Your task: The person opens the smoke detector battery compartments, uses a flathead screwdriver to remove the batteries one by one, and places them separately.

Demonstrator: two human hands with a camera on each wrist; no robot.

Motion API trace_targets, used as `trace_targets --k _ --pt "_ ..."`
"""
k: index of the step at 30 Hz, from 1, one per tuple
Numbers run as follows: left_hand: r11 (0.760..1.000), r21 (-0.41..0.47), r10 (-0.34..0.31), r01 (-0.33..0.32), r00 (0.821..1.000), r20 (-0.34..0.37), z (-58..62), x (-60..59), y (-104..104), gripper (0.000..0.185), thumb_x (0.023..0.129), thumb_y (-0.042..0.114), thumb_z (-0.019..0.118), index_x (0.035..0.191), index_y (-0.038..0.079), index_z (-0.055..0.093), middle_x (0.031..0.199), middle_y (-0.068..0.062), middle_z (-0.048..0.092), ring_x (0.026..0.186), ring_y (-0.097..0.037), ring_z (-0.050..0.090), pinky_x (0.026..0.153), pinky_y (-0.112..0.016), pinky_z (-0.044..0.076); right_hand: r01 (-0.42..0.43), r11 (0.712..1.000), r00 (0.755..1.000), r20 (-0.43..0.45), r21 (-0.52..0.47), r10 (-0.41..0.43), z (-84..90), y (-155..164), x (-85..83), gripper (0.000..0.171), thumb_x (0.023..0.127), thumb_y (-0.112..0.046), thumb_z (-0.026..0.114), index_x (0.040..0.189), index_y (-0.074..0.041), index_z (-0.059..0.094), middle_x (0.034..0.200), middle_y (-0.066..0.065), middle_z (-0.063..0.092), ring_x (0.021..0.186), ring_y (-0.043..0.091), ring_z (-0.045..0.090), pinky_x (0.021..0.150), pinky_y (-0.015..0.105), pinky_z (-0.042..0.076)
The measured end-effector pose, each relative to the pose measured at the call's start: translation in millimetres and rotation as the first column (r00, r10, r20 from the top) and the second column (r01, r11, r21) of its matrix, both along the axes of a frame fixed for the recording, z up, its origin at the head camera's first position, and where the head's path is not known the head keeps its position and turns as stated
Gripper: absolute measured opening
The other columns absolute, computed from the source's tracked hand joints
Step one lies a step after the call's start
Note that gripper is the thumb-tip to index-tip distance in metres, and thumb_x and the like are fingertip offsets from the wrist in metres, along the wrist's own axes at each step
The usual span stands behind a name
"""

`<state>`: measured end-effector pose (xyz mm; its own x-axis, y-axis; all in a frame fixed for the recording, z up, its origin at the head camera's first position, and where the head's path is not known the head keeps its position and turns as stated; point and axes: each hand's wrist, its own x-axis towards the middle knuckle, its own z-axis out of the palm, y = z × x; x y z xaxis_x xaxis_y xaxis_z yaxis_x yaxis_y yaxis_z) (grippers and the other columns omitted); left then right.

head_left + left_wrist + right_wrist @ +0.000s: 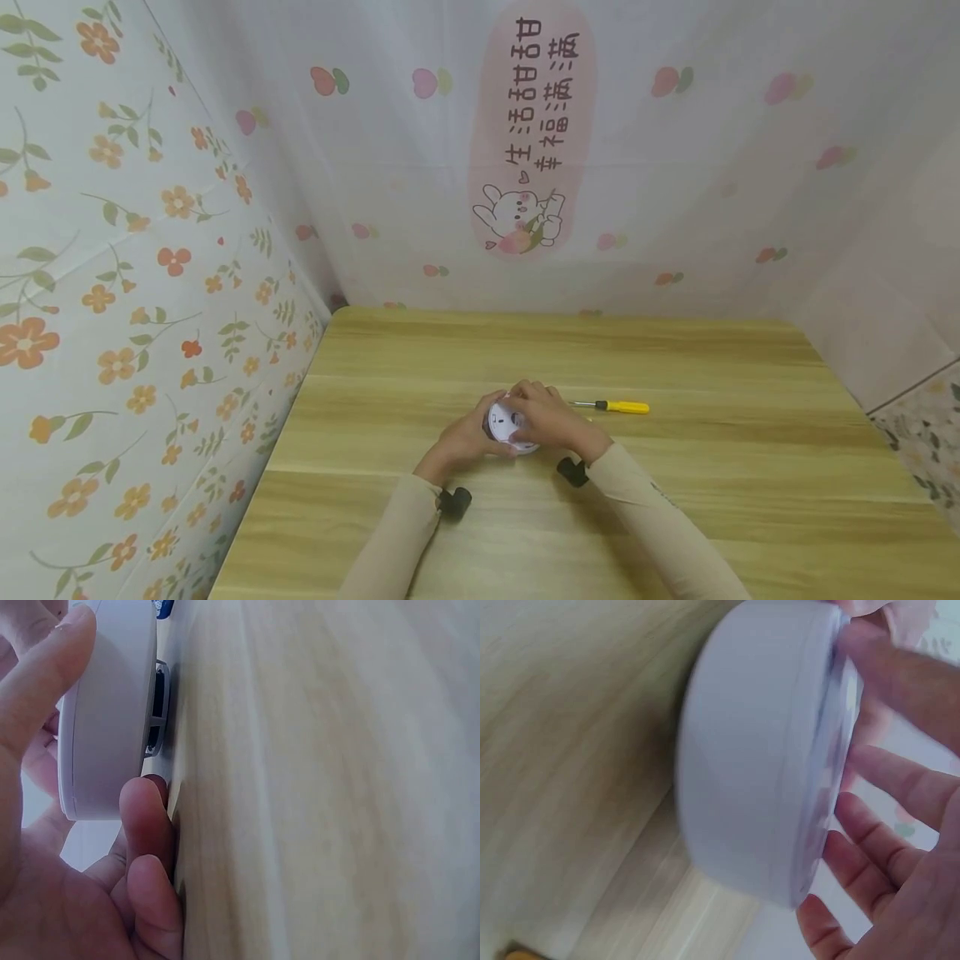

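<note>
Grip: left hand (459,437) and right hand (545,417) both clasped the round white device (510,427), fingers curled round its rim.
Device: mid-desk (675,500), nearer the front edge.
Screwdriver (613,407): just right, lying flat.

The head view looks forward and down from above the person's forearms onto the pale wooden table (675,517), its far edge toward 12 o'clock, from moderate range. The left wrist view sits almost against the tabletop (322,787), turned sideways, facing a round white plastic device (105,712) at very close range. The right wrist view is equally near and blurred, facing the same device (750,757). All three views share this device (504,423) and the surrounding table (562,727).
</note>
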<state>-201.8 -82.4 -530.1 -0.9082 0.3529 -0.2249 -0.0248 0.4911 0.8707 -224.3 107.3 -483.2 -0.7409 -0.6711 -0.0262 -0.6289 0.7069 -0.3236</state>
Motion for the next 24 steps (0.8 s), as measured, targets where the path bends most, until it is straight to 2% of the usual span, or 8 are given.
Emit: trace_targets --k 5,10,19,24 --pt "1.0 -0.006 0.004 -0.004 1.0 -0.018 0.9 -0.6 0.7 0.105 0.068 0.035 0.087 0.152 0.032 0.025 0.139 -0.011 0.054 0.12 -0.029 0.053 0.099 -0.054 0.038 0.066 0.993 0.997 0.034 -0.093 -0.063 -2.5 10.4 -0.6 0.068 0.077 -0.031 0.08 0.134 -0.009 0.053 0.13 0.014 0.049 0.12 0.032 0.044 0.093 0.047 0.036" --pt "1.0 -0.015 0.009 -0.009 1.0 -0.025 2.0 -1.0 1.4 0.105 0.068 0.035 0.087 0.152 0.031 0.024 0.144 -0.012 0.05 0.123 -0.031 0.051 0.101 -0.054 0.037 0.108 0.988 0.993 0.053 -0.113 -0.103 -3.3 20.1 -2.5 0.073 0.076 -0.031 0.081 0.138 -0.008 0.049 0.136 0.016 0.046 0.127 0.034 0.041 0.099 0.051 0.035" --pt "0.999 -0.03 0.015 -0.016 0.999 -0.03 1.3 1.3 2.7 0.107 0.067 0.038 0.087 0.153 0.029 0.024 0.149 -0.012 0.045 0.13 -0.035 0.047 0.106 -0.057 0.034 0.085 0.987 0.995 0.057 -0.137 -0.077 -4.2 33.7 2.5 0.08 0.073 -0.032 0.083 0.138 -0.003 0.046 0.129 0.017 0.05 0.118 0.034 0.048 0.094 0.049 0.039" --pt "1.0 -0.014 0.008 -0.008 1.0 -0.025 0.5 1.7 2.9 0.107 0.068 0.038 0.086 0.153 0.028 0.023 0.15 -0.012 0.044 0.132 -0.036 0.045 0.107 -0.058 0.033 0.099 0.983 0.993 0.084 -0.157 -0.086 -9.6 39.8 4.4 0.085 0.07 -0.033 0.084 0.139 -0.002 0.045 0.129 0.018 0.049 0.117 0.034 0.049 0.097 0.052 0.04"
